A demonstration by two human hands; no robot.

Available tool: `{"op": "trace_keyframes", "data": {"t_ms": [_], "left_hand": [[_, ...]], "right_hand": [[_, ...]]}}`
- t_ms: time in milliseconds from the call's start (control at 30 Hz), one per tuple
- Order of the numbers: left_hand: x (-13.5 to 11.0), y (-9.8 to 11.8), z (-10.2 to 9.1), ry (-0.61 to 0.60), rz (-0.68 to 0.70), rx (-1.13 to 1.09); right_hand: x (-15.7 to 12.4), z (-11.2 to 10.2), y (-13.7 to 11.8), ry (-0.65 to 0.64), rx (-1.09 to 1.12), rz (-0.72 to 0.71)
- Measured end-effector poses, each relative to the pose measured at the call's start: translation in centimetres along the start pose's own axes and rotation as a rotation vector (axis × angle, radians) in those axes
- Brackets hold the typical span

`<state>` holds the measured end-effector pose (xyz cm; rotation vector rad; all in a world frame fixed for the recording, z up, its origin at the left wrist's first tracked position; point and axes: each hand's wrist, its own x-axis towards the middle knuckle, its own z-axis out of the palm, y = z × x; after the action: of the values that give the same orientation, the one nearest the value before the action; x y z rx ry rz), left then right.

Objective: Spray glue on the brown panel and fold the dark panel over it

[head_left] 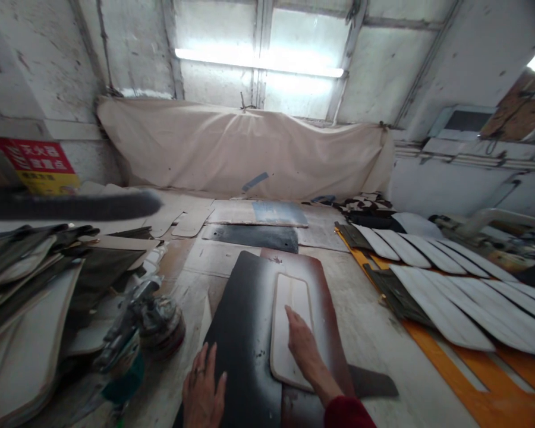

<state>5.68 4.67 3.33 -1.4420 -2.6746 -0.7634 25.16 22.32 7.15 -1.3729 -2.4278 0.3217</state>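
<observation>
A pale rounded rectangular panel (292, 291) with a tan edge lies on a dark board (241, 315). White overspray fades across this board and the reddish-brown one (323, 291) beside it. My right hand (302, 345) rests on the panel's middle, its fingers stretched out and close together, the thumb hidden. My left hand (204, 386) is spread flat with fingers apart on the dark board's lower left edge, a ring on one finger. To the left stands a metal spray gun (131, 315), close to a stained jar (164, 333).
Stacked dark and pale pieces (31, 333) crowd the left side. On the right, orange slatted racks (455, 368) carry rows of white panels (441, 303). A dark strip (374, 380) pokes out beneath the boards. Behind hangs a beige cloth (249, 148).
</observation>
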Motion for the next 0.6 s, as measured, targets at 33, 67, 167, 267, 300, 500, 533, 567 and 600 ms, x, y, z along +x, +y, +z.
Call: {"op": "trace_keyframes", "data": {"t_ms": [33,67,167,267,300,500,533,567,600], "left_hand": [[0.3,-0.2,0.0,-0.005,-0.018,-0.023],[0.4,-0.3,-0.1,-0.004,-0.044,-0.042],[0.6,-1.2,-0.1,-0.028,-0.114,-0.111],[1.0,-2.7,0.1,-0.079,-0.12,-0.253],[1.1,-3.2,0.3,-0.104,-0.122,-0.324],[2.4,-5.4,1.2,-0.209,-0.248,-0.572],[2.3,-5.3,1.2,-0.207,-0.263,-0.576],[2.1,-5.0,1.3,-0.203,-0.28,-0.584],[1.7,-4.6,1.4,-0.195,-0.298,-0.592]], "right_hand": [[-1.0,-1.0,0.9,0.06,0.018,0.06],[-2.4,-1.8,2.2,0.111,0.001,0.15],[-8.0,-3.1,6.7,0.133,-0.066,0.571],[-12.7,-2.3,9.9,0.008,0.048,0.702],[-13.5,-1.9,10.3,-0.027,0.083,0.7],[-12.9,0.2,9.5,-0.048,0.251,0.713],[-12.6,0.4,9.5,-0.027,0.267,0.702],[-12.5,0.5,9.7,-0.004,0.287,0.681],[-12.4,0.4,10.0,0.022,0.313,0.652]]}}
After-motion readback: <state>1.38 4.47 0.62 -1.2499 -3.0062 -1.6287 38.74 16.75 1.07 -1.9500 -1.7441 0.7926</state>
